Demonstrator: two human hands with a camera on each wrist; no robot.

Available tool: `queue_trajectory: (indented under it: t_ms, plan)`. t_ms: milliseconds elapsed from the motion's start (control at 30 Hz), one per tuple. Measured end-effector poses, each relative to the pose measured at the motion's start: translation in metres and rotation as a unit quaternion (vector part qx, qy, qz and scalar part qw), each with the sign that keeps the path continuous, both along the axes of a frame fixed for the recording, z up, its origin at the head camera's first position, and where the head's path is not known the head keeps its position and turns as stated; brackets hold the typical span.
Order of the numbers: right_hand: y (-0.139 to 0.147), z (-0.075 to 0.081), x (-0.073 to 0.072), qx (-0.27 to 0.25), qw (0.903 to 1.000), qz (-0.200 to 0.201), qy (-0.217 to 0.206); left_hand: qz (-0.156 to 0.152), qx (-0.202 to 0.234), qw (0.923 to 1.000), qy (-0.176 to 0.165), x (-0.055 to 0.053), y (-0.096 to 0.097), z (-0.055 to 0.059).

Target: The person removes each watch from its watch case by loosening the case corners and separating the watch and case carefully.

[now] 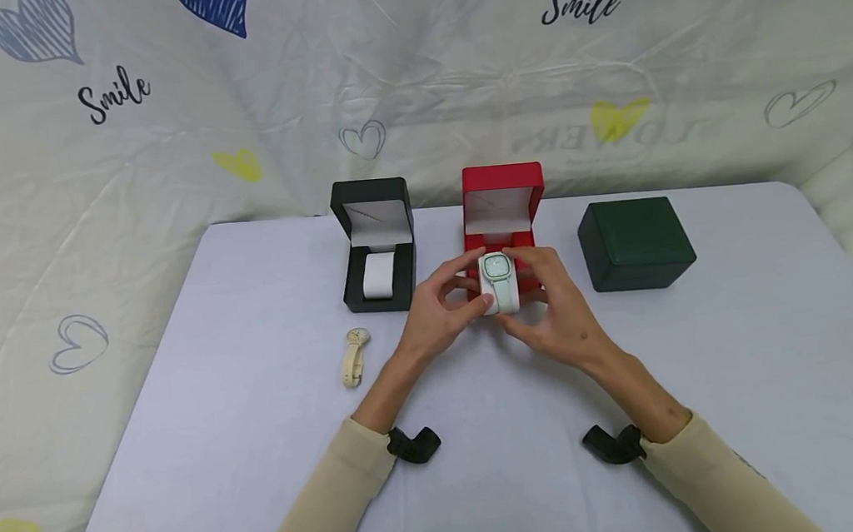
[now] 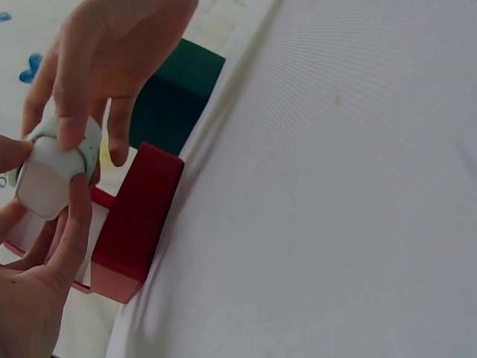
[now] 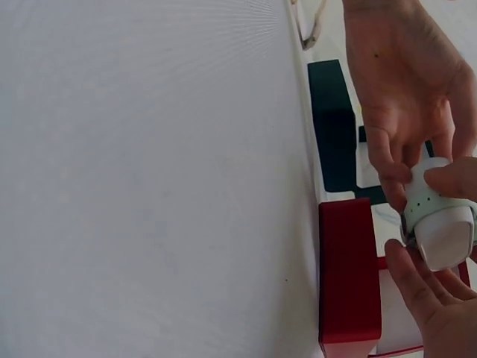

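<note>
Green box (closed) on white table — heart-printed sheet behind.

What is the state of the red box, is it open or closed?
The red box is open: its lid stands raised, showing the white lining inside.

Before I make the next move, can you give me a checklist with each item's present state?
1. Mint watch around its white cushion: ok.
2. Left hand and right hand both holding the cushioned watch: ok.
3. Red box lid open: ok.
4. Red box interior clear: cannot tell, partly hidden.
5. Cream watch on a cushion: not ok, loose on the table.
6. Green box open: not ok, shut.
</note>
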State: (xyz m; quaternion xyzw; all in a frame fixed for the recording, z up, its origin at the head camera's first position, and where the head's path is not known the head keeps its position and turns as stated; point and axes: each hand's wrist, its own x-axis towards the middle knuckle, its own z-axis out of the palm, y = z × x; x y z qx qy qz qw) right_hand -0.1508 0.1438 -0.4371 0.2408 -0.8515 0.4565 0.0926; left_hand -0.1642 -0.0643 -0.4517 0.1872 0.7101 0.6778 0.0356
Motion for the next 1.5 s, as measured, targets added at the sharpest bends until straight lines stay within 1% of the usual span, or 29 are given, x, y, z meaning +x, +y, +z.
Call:
queue_trajectory:
  t_ms: [200, 333, 433, 600, 767, 1000, 1200, 1367, 1500]
  plan:
    - [0.001, -0.001, 0.000, 0.011, 0.9999, -0.005, -0.010, -0.030, -0.002, 0.9995, -0.012, -0.002, -0.003, 0.000]
    - [0.002, -0.001, 0.000, 0.019, 0.9998, -0.003, -0.008, -0.041, 0.001, 0.9988, -0.025, -0.003, -0.005, 0.001]
    - [0.003, 0.000, -0.001, 0.020, 0.9997, 0.009, -0.009, -0.045, 0.008, 0.9981, -0.041, -0.002, -0.006, 0.002]
    - [0.007, 0.002, -0.004, 0.009, 0.9989, 0.040, -0.025, -0.052, 0.017, 0.9968, -0.058, -0.002, -0.009, 0.003]
    - [0.011, 0.003, -0.005, 0.002, 0.9977, 0.053, -0.042, -0.052, 0.017, 0.9961, -0.069, -0.001, -0.011, 0.003]
    - [0.013, 0.004, -0.006, -0.004, 0.9960, 0.069, -0.056, -0.053, 0.005, 0.9954, -0.079, -0.001, -0.015, 0.003]
    - [0.014, 0.003, -0.006, -0.010, 0.9957, 0.071, -0.058, -0.064, 0.001, 0.9941, -0.088, 0.000, -0.016, 0.003]
    - [0.014, 0.002, -0.005, -0.013, 0.9956, 0.071, -0.059, -0.078, -0.001, 0.9935, -0.084, 0.000, -0.017, 0.004]
    - [0.014, 0.002, -0.006, -0.015, 0.9955, 0.073, -0.058, -0.092, 0.007, 0.9930, -0.075, -0.001, -0.017, 0.004]
